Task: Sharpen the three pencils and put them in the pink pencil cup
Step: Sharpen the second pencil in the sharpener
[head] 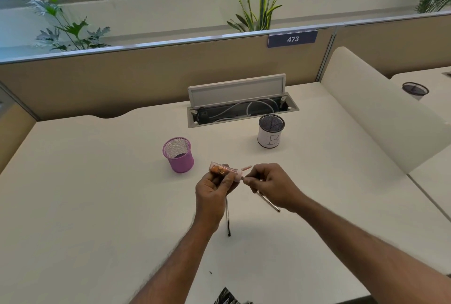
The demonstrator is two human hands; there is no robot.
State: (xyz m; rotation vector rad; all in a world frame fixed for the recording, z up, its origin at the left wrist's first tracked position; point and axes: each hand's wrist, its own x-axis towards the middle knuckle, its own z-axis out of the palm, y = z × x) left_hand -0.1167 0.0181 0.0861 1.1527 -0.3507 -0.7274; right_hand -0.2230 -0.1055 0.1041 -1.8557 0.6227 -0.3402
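My left hand grips a pink sharpener with a clear shavings box holding orange shavings. My right hand pinches a pencil whose tip is pushed into the sharpener's right end. A second pencil juts down and right from under my right hand. Another pencil lies on the white desk below my left hand, pointing toward me. The pink mesh pencil cup stands upright to the left of my hands, and nothing shows inside it.
A black mesh cup with a white label marked B stands at the back right. Behind it an open cable tray with its lid up sits in the desk. A white divider borders the right side. A tiny dark speck lies near me.
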